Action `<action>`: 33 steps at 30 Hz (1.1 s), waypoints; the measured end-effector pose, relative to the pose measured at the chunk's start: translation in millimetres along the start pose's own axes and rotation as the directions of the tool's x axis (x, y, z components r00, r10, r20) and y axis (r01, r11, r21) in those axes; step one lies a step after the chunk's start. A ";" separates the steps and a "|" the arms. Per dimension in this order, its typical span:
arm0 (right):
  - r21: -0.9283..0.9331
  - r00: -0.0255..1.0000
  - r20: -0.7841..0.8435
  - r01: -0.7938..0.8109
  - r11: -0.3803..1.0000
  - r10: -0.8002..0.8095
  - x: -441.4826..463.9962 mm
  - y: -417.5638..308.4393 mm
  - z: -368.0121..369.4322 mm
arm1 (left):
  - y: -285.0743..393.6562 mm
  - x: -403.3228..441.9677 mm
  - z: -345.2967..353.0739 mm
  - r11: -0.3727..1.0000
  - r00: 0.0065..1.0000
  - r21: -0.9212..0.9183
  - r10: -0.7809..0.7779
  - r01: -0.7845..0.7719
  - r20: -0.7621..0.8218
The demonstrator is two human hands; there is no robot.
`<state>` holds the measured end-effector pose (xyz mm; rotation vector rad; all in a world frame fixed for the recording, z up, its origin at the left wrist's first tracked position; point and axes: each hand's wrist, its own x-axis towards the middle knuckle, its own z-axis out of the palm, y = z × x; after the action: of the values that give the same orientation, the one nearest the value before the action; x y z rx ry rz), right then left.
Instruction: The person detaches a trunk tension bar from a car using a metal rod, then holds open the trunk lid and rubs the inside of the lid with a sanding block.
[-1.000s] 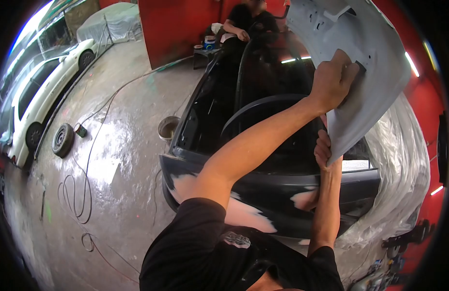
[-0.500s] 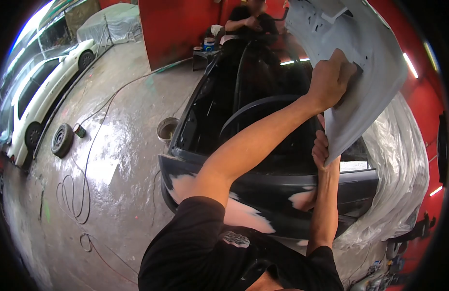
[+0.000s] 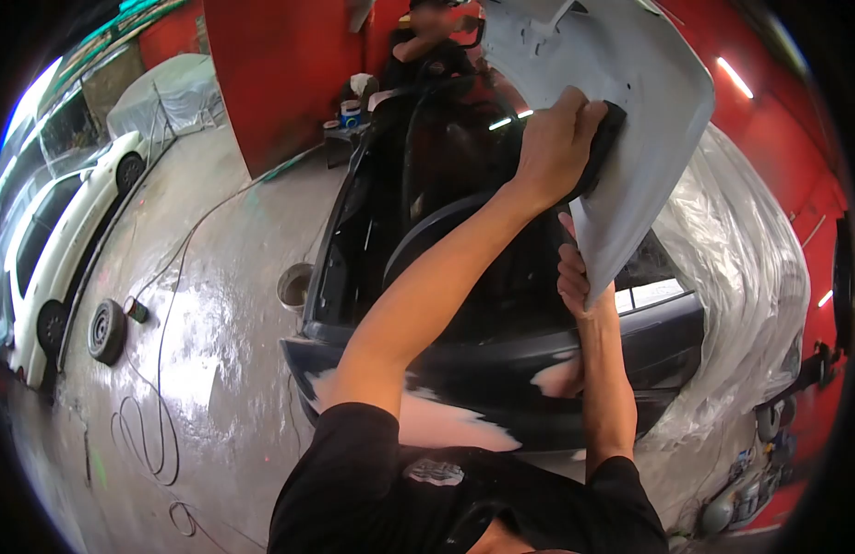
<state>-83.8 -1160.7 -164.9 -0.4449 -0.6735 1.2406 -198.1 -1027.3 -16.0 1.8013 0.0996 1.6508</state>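
A light grey car body panel (image 3: 644, 138) with small holes is held up at the upper right, tilted, its pointed lower corner hanging toward me. My left hand (image 3: 556, 148) is closed around a black sanding block (image 3: 603, 143), which lies along the panel's left part; the full contact face is hidden. Lower down, my right hand (image 3: 571, 277) grips the panel's lower corner, with fingers on the left edge and the thumb side hidden behind the panel. Beneath both arms is a black car (image 3: 483, 346) with pale, sanded-looking patches (image 3: 446, 420) on its bodywork.
Another person (image 3: 432, 51) is beyond the car. A bucket (image 3: 295, 286) stands by its left side, and a small table (image 3: 342, 138) holds cans. Hoses (image 3: 173, 406) and a wheel (image 3: 106, 331) lie on the floor. Plastic sheeting (image 3: 741, 305) hangs at right; a white car (image 3: 67, 240) is far left.
My left hand has shifted left across the panel toward its edge, and more of the sanding block shows. My right hand keeps its grip on the corner. The whole view has turned slightly.
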 end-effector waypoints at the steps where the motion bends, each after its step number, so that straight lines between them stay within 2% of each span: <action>1: -0.001 0.999 0.041 0.000 1.000 0.000 0.5 -0.4 -1.7 | 4.3 -1.7 -0.5 0.999 1.000 -0.024 -0.026 0.027 0.017; 4: -0.024 1.000 -0.027 0.005 1.000 -0.006 0.0 -1.2 5.5 | -2.0 -4.8 0.6 0.994 0.998 -0.085 0.063 -0.062 0.016; 7: -0.016 0.996 -0.085 0.014 1.000 -0.015 -0.3 0.1 8.3 | -8.2 1.5 -1.2 0.984 0.985 0.032 0.174 -0.175 0.018; 10: -0.035 0.993 -0.115 0.004 0.999 -0.008 -0.3 -0.9 12.0 | -6.6 5.4 -2.8 0.961 0.988 0.236 0.132 -0.146 0.074; 13: -0.016 0.992 -0.129 0.011 1.000 -0.013 0.1 0.7 13.7 | -5.0 1.8 -3.3 0.997 0.998 0.081 -0.017 0.012 0.066; 16: 0.006 0.992 -0.123 0.010 1.000 -0.010 0.1 1.3 13.9 | -3.1 -3.6 -1.6 0.994 0.991 0.017 0.103 -0.104 0.084; 19: -0.047 0.993 -0.113 0.015 0.999 -0.020 -0.3 -0.5 12.1 | -1.9 5.5 -3.9 0.973 0.978 0.107 0.201 -0.206 0.057; 22: -0.037 0.992 -0.121 0.011 0.999 -0.016 0.2 -1.3 12.6 | -5.9 8.3 -3.8 0.960 0.982 0.215 0.163 -0.180 0.092; 25: -0.029 0.990 -0.141 0.014 0.999 -0.018 0.2 -0.7 14.9 | -3.4 5.4 -5.7 0.969 0.991 0.244 -0.010 -0.024 0.136; 28: -0.025 0.989 -0.150 0.007 1.000 -0.011 0.3 0.5 15.1 | 9.9 -0.5 -10.1 0.991 0.988 0.130 -0.014 -0.007 0.155; 31: -0.054 0.996 -0.085 0.016 0.998 -0.020 0.6 1.1 8.9 | 0.3 7.8 -7.5 0.972 0.976 0.144 0.166 -0.186 0.141; 33: -0.054 0.994 -0.106 0.011 0.998 -0.016 0.4 1.2 10.4 | -7.2 11.0 -5.1 0.966 0.969 0.118 0.215 -0.229 0.119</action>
<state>-91.6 -1160.5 -158.0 -0.5462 -0.6195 1.1798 -197.8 -1014.3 -10.6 2.0591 -0.0446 1.7328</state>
